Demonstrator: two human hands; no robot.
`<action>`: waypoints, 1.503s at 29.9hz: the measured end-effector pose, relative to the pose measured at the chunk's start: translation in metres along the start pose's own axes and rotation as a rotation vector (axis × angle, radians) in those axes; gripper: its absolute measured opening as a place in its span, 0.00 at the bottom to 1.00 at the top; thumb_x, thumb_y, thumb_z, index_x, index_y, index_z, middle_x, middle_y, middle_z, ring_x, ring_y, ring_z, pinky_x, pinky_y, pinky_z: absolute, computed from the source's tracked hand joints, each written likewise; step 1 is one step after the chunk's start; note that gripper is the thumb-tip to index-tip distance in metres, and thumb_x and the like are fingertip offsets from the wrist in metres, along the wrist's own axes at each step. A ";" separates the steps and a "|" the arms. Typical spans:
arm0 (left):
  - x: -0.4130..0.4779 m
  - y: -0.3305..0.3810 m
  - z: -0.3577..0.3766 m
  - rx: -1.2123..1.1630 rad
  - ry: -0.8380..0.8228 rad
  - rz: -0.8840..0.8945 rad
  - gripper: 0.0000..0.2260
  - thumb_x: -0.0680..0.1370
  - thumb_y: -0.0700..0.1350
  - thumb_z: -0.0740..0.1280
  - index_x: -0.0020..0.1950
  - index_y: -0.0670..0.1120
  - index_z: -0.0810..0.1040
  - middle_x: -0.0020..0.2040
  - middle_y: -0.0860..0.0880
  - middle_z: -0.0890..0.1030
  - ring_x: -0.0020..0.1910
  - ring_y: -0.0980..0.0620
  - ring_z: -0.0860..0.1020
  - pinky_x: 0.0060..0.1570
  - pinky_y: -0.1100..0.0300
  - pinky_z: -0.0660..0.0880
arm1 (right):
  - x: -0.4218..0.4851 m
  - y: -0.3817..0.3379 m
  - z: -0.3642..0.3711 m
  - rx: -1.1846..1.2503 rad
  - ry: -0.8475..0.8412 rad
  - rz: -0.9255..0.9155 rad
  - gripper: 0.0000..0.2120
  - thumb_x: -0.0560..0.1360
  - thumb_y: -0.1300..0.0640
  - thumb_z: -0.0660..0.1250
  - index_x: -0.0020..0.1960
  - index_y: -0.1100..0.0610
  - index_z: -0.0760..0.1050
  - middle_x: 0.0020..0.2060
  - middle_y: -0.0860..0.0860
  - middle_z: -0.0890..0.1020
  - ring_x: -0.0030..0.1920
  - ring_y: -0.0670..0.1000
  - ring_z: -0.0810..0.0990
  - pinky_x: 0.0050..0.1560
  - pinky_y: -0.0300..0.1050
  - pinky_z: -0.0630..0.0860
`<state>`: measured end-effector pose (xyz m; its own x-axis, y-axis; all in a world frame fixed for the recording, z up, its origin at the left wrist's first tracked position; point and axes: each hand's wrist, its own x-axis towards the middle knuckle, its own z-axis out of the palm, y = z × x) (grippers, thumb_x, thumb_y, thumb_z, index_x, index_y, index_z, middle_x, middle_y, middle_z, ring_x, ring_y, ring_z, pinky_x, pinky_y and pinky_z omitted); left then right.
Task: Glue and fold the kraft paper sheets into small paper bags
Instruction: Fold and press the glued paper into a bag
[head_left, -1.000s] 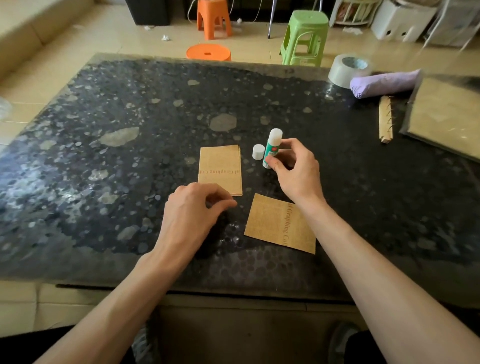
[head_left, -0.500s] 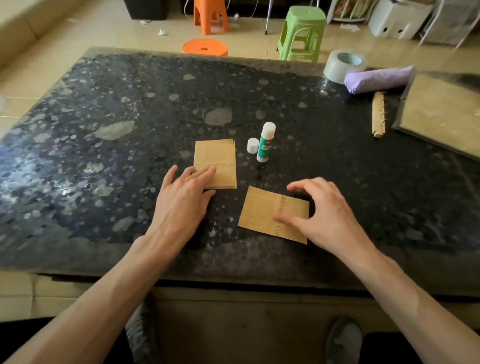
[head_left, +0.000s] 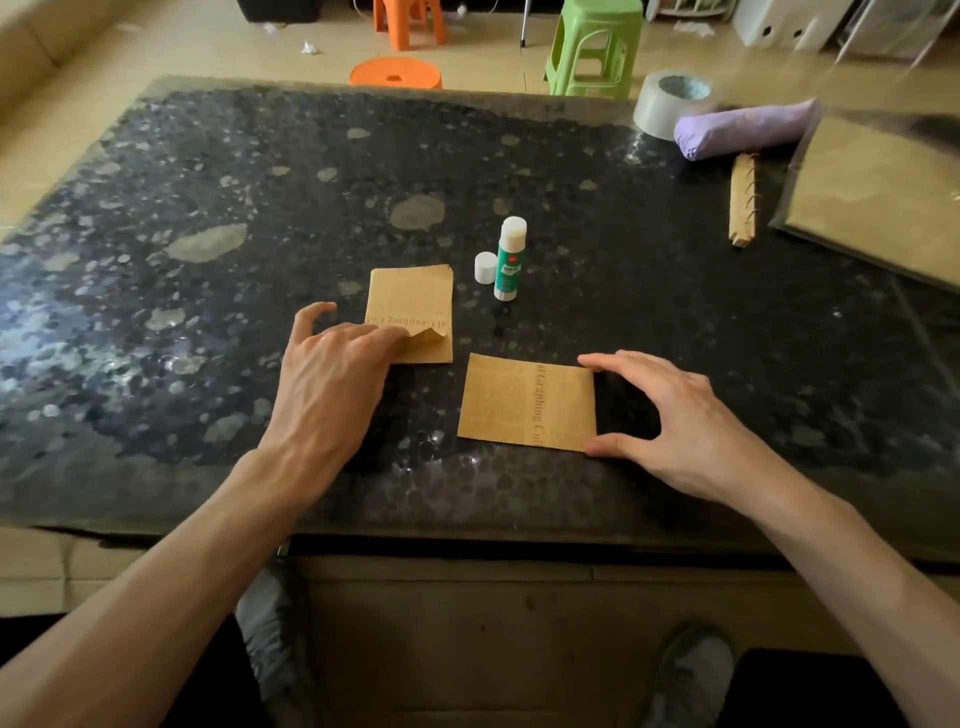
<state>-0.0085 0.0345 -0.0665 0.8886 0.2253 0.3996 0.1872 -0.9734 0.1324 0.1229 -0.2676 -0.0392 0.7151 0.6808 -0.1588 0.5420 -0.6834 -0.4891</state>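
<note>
Left hand (head_left: 337, 364): fingers straight, tips pushing up a corner on the brown kraft paper stack (head_left: 410, 296). Right hand (head_left: 680, 415): spread, index and thumb touching the right edge of 1 flat brown kraft sheet (head_left: 524, 400), mid dark speckled table (head_left: 208, 312). Uncapped green-white glue stick (head_left: 510, 260) upright behind.

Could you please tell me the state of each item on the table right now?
glue stick, uncapped, standing upright.
cap, off, beside the stick.
paper stack, top sheet's corner curled up at left hand.
single sheet, lying flat; right hand touches its edge.
</note>
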 end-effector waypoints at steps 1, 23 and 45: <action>0.000 0.001 -0.001 0.005 0.004 0.004 0.06 0.81 0.43 0.70 0.57 0.47 0.84 0.50 0.48 0.87 0.47 0.47 0.85 0.72 0.44 0.65 | 0.000 0.000 -0.003 0.014 -0.013 -0.001 0.41 0.72 0.43 0.78 0.78 0.36 0.62 0.76 0.39 0.67 0.75 0.37 0.57 0.78 0.48 0.52; 0.004 0.015 -0.018 -0.101 0.016 -0.064 0.05 0.78 0.44 0.74 0.51 0.45 0.88 0.48 0.49 0.81 0.41 0.45 0.82 0.40 0.52 0.76 | 0.003 -0.009 0.011 0.132 0.262 -0.042 0.21 0.75 0.43 0.74 0.68 0.42 0.78 0.60 0.35 0.78 0.62 0.37 0.73 0.62 0.34 0.69; 0.005 0.080 -0.009 -0.489 -0.007 0.191 0.13 0.80 0.56 0.70 0.58 0.49 0.82 0.52 0.54 0.79 0.48 0.58 0.78 0.47 0.60 0.77 | 0.005 -0.053 0.018 0.927 0.189 0.310 0.08 0.83 0.55 0.68 0.55 0.55 0.85 0.44 0.49 0.89 0.45 0.49 0.88 0.49 0.46 0.85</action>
<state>0.0069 -0.0417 -0.0459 0.8910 0.0439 0.4520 -0.1943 -0.8628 0.4667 0.0893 -0.2231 -0.0298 0.8688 0.3991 -0.2932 -0.1822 -0.2929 -0.9386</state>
